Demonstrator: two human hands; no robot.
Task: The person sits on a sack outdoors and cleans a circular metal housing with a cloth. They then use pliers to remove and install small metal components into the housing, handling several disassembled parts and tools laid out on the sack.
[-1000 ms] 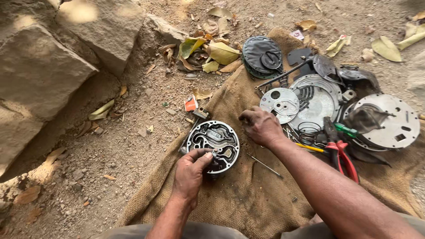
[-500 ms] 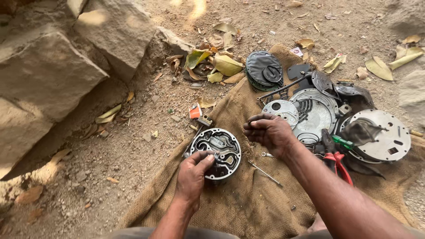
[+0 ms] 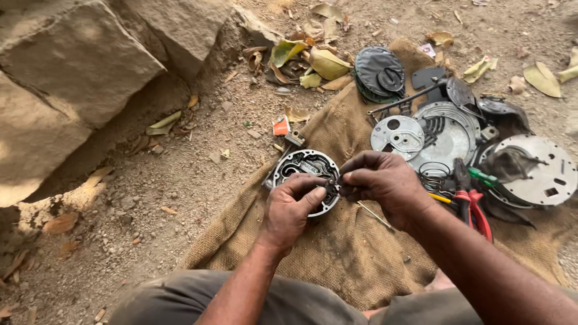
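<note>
A round dark metal housing (image 3: 299, 165) with curved slots lies on a burlap sack (image 3: 349, 253). My left hand (image 3: 292, 207) rests on its near rim, with thumb and forefinger pinched at its right edge. My right hand (image 3: 379, 180) meets it there, fingertips pinching a small dark part that I cannot make out clearly. The two hands touch over the housing's right side and hide that part of it.
Right of the hands lie round silver plates (image 3: 433, 135), a larger disc (image 3: 536, 168), a black round cover (image 3: 378, 72), red-handled pliers (image 3: 472, 204), a green-handled tool (image 3: 481, 176) and a thin rod (image 3: 373, 215). Big rocks (image 3: 78, 66) stand at left; dry leaves (image 3: 313, 57) lie behind.
My right hand has come in from the right and now meets the left hand at the housing's right edge. The left hand shifted from the rim's near side toward that edge.
</note>
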